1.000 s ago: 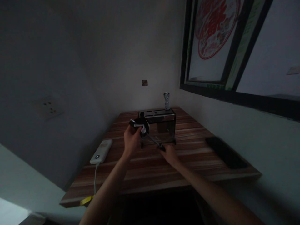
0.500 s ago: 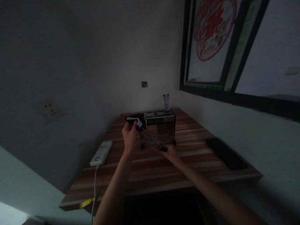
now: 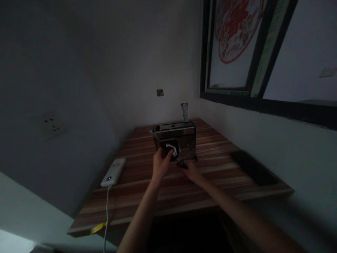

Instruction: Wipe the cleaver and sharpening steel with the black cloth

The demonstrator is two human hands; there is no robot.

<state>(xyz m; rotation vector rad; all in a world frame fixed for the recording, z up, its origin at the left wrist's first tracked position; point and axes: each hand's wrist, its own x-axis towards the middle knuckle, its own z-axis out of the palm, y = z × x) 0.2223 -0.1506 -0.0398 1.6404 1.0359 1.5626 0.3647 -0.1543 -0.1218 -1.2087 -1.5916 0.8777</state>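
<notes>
My right hand (image 3: 191,172) is closed on the dark handle of a long thin metal tool (image 3: 158,138), which slants up and left in front of a shiny metal rack (image 3: 185,130). My left hand (image 3: 160,164) pinches a dark cloth with a white patch (image 3: 172,151) around the tool, close to the handle and almost touching my right hand. The tool's bare tip shows near the rack's top left corner. The room is dim, so I cannot tell whether the tool is a blade or a rod.
The wooden table (image 3: 210,189) fills a wall corner. A white power bank (image 3: 113,171) with a cable (image 3: 106,211) lies at the left, a flat black object (image 3: 254,168) at the right, a small metal cylinder (image 3: 184,111) behind the rack. A window (image 3: 234,35) sits upper right.
My left hand has slid the cloth down the tool from its upper left tip toward the handle. My right hand has stayed almost in place.
</notes>
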